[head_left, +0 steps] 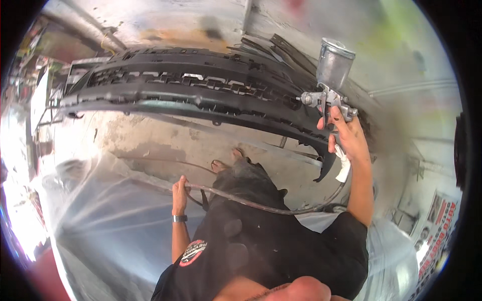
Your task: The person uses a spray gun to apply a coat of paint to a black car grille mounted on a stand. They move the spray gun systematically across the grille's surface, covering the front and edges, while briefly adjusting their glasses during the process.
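Observation:
In my right hand [346,133] is a metal spray gun [329,98], its grip wrapped by my fingers and its silver cup [335,62] standing on top. The gun is raised beside the right end of a black car bumper [216,108], apart from it as far as I can see. A white cloth or paper wrap [343,165] covers the fitting below the grip. From there the air hose [261,206] sags across the front of my body to my left hand [179,188], whose fingers are closed around it.
The bumper rests on a metal stand [241,140] over the concrete floor [125,133]. Clear plastic sheeting [100,215] drapes something on the left and behind me. More hose [165,159] trails over the floor near my feet. A paint-stained wall [186,22] rises behind the bumper.

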`<state>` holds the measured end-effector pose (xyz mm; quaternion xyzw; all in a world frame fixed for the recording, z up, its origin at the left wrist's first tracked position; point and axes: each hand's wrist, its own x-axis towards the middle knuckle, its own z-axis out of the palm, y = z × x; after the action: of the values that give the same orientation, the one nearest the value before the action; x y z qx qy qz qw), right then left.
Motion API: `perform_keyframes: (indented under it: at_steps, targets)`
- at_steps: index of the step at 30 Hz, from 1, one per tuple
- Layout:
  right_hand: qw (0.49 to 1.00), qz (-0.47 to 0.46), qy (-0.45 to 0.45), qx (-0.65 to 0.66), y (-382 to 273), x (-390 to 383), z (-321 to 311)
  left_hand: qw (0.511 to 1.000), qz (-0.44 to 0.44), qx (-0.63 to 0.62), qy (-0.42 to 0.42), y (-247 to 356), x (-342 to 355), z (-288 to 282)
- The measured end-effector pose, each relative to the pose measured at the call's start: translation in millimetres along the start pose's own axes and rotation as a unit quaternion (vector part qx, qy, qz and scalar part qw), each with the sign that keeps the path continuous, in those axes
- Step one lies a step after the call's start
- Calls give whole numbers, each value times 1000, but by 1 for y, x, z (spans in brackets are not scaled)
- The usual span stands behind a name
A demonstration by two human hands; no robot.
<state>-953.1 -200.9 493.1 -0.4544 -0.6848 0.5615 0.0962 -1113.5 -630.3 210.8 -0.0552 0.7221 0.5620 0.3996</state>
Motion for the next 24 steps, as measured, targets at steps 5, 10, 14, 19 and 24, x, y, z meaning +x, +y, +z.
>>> perform_keyframes:
  at_steps: [5,10,14,19,24]
  targets:
    - [993,71,80,-41,2,13,-2,986,-26,112,-121,31,28,-20]
    - [973,117,187,-67,-10,29,19,966,-23,210,-152,75,67,-42]
    - [969,143,187,-77,-26,40,37,940,-21,259,-220,83,112,-69]
    - [966,178,178,-51,-64,41,92,800,338,420,-265,97,174,-102]
    - [974,147,165,-41,-123,43,195,743,408,421,-324,57,262,-173]
